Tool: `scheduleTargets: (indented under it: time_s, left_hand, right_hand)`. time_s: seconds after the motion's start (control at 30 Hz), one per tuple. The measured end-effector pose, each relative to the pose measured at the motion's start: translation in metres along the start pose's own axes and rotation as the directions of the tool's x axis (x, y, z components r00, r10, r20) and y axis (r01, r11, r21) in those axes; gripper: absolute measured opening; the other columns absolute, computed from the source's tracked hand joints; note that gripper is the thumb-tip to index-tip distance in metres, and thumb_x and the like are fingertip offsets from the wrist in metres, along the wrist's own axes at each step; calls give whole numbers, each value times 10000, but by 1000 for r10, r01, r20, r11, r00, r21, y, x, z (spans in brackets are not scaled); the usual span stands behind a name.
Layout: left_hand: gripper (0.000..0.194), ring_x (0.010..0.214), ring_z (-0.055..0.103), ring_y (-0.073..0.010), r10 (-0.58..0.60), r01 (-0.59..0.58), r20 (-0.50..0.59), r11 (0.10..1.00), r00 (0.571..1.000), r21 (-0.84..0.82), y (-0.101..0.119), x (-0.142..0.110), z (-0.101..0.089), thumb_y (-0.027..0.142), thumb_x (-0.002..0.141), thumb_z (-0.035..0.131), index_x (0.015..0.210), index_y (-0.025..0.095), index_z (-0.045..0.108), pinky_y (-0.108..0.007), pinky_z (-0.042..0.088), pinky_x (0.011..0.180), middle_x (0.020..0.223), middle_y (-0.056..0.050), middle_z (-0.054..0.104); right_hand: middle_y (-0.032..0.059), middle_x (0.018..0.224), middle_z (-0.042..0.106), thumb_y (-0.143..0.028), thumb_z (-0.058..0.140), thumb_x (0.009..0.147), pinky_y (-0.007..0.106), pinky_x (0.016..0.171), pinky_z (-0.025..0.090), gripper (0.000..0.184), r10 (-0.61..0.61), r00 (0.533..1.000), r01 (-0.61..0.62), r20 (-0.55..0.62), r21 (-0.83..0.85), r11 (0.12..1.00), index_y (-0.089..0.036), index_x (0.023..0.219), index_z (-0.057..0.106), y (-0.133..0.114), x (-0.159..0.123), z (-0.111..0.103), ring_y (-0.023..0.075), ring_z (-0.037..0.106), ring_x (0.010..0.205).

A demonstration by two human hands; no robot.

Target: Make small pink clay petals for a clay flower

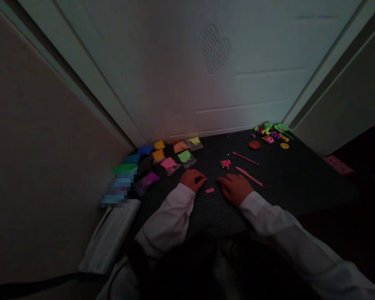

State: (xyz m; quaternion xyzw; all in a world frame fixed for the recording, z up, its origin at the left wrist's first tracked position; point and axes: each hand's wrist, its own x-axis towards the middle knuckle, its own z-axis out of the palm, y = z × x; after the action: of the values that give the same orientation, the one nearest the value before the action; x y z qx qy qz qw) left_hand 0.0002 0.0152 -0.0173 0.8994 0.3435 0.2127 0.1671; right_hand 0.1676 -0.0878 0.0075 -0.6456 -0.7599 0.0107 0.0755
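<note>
My left hand [193, 180] rests on the dark table with thumb and forefinger pinched together. A tiny pale pink speck shows at their tips, too small to name. Across a narrow gap, my right hand [236, 188] has its fingers drawn together and pointing left; whatever its tips hold, if anything, is hidden. Between the hands and slightly nearer me lies a small flat pink clay piece [209, 190] with a lobed outline. Just beyond the right hand sits a pink clay flower cluster [225, 163] with green bits. A pink plastic clay knife [249, 176] lies beside that hand.
A thin pink modelling stick [245, 158] lies behind the knife. Bags of coloured clay, including a pink bag [170, 165], crowd the left. Finished clay figures [270, 132] and a reddish lump [254, 145] are at the back right. A white packet [111, 235] is near left.
</note>
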Motion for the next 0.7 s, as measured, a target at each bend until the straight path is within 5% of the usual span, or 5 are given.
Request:
scheduleTargets:
  time_s: [0.7]
  left_hand:
    - [210,709,483,-122,14,-14,-1,1000,1000,-15,1,0,-1,338,680,439,709,190,585,-270,363,687,725,-19,572]
  right_hand:
    - [43,841,493,-286,300,765,285,678,235,290,-8,1000,8,4,12,1000,-237,1011,446,-1,0,-2,161,427,796]
